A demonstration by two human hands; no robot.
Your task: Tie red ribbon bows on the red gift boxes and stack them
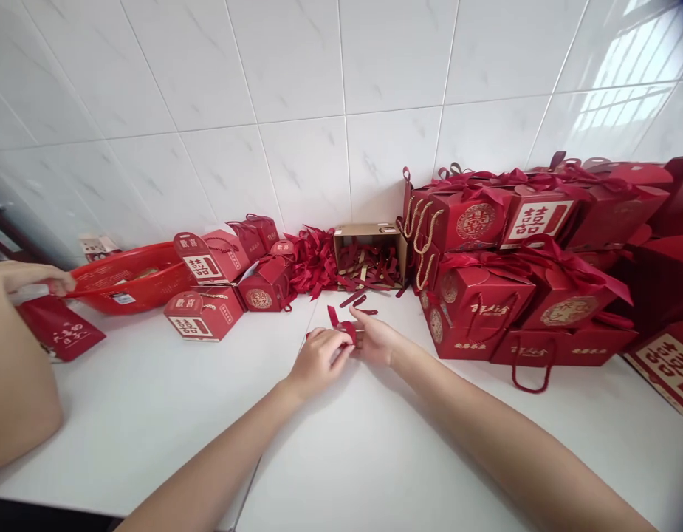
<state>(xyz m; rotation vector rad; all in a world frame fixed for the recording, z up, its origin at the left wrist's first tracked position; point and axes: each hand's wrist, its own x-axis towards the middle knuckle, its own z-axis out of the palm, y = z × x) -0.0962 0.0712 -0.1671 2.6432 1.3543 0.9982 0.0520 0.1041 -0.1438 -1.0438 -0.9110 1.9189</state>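
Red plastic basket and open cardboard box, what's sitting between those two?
From the basket to the cardboard box, the head view shows several small red gift boxes, then a pile of red ribbon.

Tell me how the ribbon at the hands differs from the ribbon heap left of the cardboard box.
The ribbon sits between the left hand and right hand; the ribbon heap lies on the table beside the cardboard box. The ribbon is small and partly covered; the ribbon heap is far bulkier. Both are red.
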